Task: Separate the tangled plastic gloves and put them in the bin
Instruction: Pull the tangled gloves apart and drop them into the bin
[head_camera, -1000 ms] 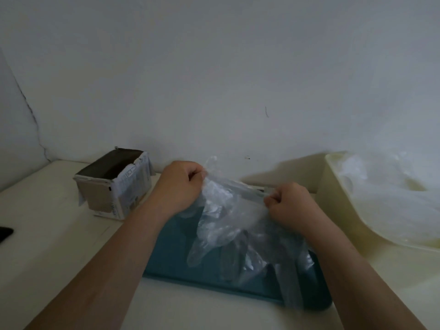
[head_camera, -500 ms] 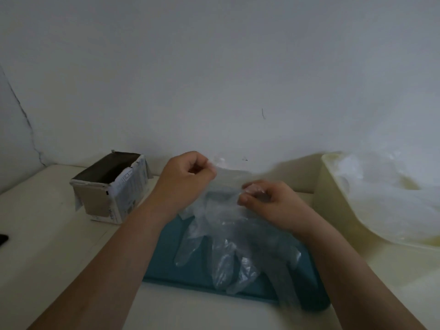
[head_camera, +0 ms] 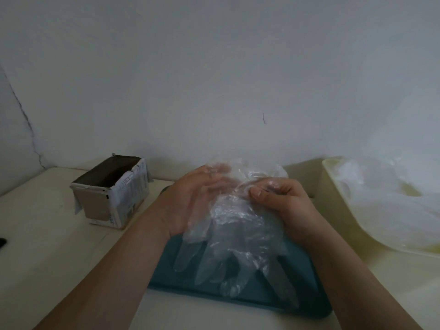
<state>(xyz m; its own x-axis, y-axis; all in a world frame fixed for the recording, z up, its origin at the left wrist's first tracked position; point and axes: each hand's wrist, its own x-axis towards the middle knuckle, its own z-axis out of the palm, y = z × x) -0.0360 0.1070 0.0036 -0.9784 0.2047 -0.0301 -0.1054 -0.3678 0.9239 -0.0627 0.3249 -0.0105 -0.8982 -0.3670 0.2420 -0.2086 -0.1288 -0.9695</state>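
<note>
Both forearms come in from the near edge and meet in the middle, hands raised over the tray [head_camera: 307, 289]. The left hand [head_camera: 190, 201] stands on edge, palm turned toward the right hand, fingers fairly straight and loosely spread. Its fingertips are up under the top of the gloves [head_camera: 233, 227], touching the film, not gripping it. The right hand [head_camera: 285, 198] has the hold: thumb and curled fingers pinch a gathered fold of the gloves right between the two hands, knuckles up, wrist sloping down and back. From that pinch the gloves hang as one clear, crinkled bunch, empty fingers dangling below both hands over the tray. How many gloves are in there, I can't tell, nor whether the tips touch the tray. The tray is teal and lies flat on the pale table [head_camera: 47, 258] beneath the hands. Just right of the right hand stands the cream bin [head_camera: 333, 186], with a pile [head_camera: 385, 206] of clear film heaped in it and sagging over its near rim. Well out to the left of the left hand sits an open cardboard box [head_camera: 112, 194], print on the side facing the hands. Beyond the hands is a plain pale wall [head_camera: 214, 67], with a crack [head_camera: 23, 115] running down at far left.
</note>
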